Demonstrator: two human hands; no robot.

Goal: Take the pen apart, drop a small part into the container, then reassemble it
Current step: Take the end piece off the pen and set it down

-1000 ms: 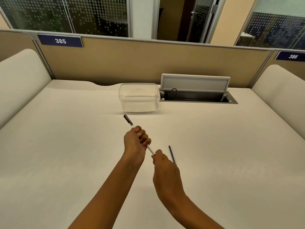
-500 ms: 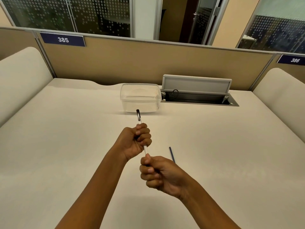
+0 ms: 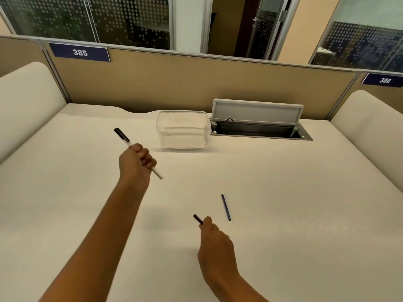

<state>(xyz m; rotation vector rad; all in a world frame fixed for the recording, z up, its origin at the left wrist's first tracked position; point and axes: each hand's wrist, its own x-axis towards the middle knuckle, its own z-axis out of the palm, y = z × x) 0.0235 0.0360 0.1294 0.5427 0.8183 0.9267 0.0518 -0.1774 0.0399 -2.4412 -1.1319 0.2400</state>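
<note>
My left hand (image 3: 137, 164) is closed around the white pen barrel (image 3: 157, 173), whose dark capped end (image 3: 121, 134) sticks up to the far left. My right hand (image 3: 216, 243) pinches a short dark pen part (image 3: 198, 219) low over the desk, well apart from the barrel. A thin blue refill (image 3: 226, 207) lies flat on the desk just right of my right hand. The clear plastic container (image 3: 183, 129) stands open at the back of the desk, beyond both hands.
An open cable tray with a raised grey lid (image 3: 257, 112) sits in the desk right of the container. Tan partition panels (image 3: 196, 83) wall the back, and padded cream dividers (image 3: 26, 101) close the sides.
The hands have pulled apart. My left hand swung the barrel up and left; my right hand came away down and right with a short dark part off the barrel's end.
</note>
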